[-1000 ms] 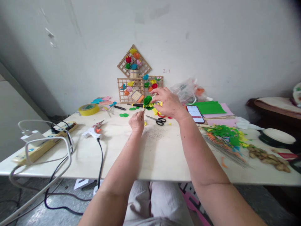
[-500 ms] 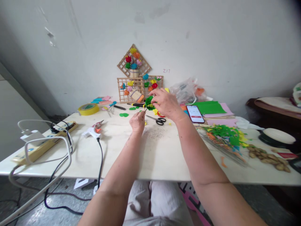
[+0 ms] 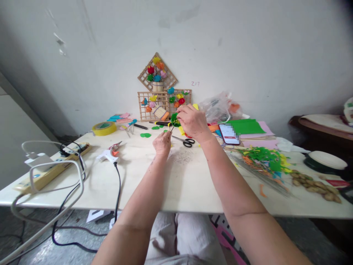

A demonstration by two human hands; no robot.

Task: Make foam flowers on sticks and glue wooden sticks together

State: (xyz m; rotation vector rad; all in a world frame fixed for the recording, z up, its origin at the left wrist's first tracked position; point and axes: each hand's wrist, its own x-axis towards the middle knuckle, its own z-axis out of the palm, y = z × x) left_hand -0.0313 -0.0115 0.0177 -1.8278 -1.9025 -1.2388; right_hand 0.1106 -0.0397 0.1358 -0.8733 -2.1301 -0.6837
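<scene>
A green craft flower (image 3: 174, 119) on a thin stem is between my two hands, above the far middle of the table. My left hand (image 3: 162, 142) is closed around the stem below the bloom. From the right, my right hand (image 3: 193, 119) pinches the petals with its fingertips and hides part of the flower. Black-handled scissors (image 3: 188, 142) lie just under my hands. Several green cut-out petals (image 3: 145, 135) rest to the left of the flower, near a black pen-like tool (image 3: 140, 126).
Lattice panels with flowers (image 3: 157, 73) lean on the wall. At left are yellow tape (image 3: 104, 128), a white glue gun (image 3: 107, 156) and a power strip (image 3: 52, 171) with cables. To the right lie a phone (image 3: 228, 133), green sheets (image 3: 245, 126), coloured scraps (image 3: 264, 158) and peanuts (image 3: 317, 186).
My right hand has shifted slightly, its fingers now closer over the green petals. My left hand has dropped a little lower and still grips the stem.
</scene>
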